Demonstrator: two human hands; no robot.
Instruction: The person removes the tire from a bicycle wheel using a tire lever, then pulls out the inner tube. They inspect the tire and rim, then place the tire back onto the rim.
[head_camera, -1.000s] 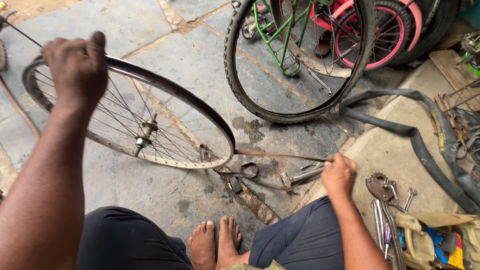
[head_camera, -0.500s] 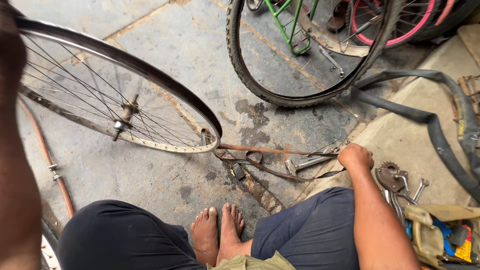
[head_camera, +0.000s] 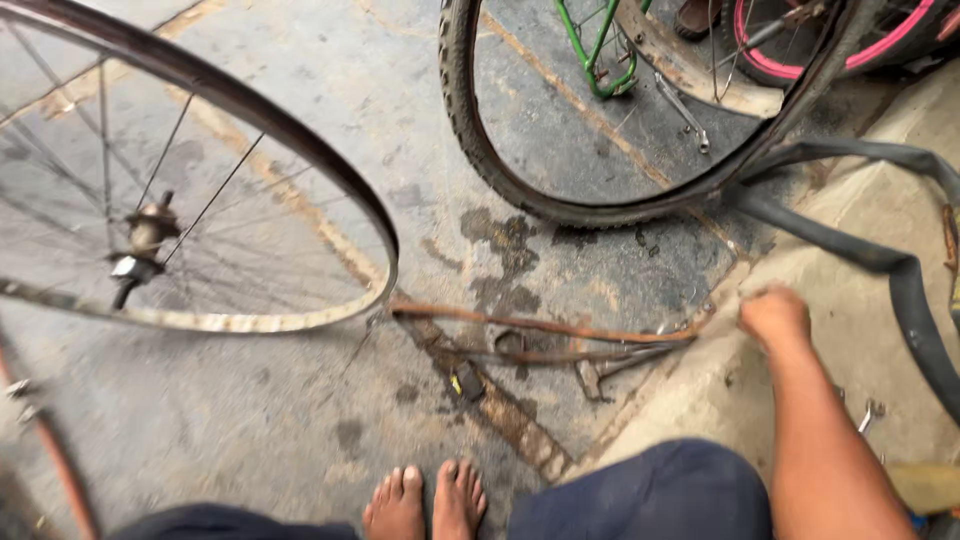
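My right hand (head_camera: 775, 315) rests with curled fingers on the edge of a raised concrete slab (head_camera: 700, 400), just right of the end of a long rusty rod (head_camera: 540, 325). The hand is blurred, and I cannot make out whether it grips anything. A bare spoked bicycle wheel (head_camera: 300, 140) with a metal hub (head_camera: 140, 245) stands tilted at the left, its rim touching the ground near the rod's left end. My left hand is out of view. My bare feet (head_camera: 425, 500) and dark-trousered knees are at the bottom.
A wheel with a black tyre (head_camera: 470, 130) stands at the top centre, with a green bicycle frame (head_camera: 600, 50) and a pink-rimmed wheel (head_camera: 790, 70) behind it. A black inner tube (head_camera: 880, 255) snakes across the slab. Small metal tools (head_camera: 590, 375) lie under the rod.
My left hand, which gripped the spoked wheel's rim, has left the view. The view has closed in and shifted; my right hand has moved slightly right of the rod and tools.
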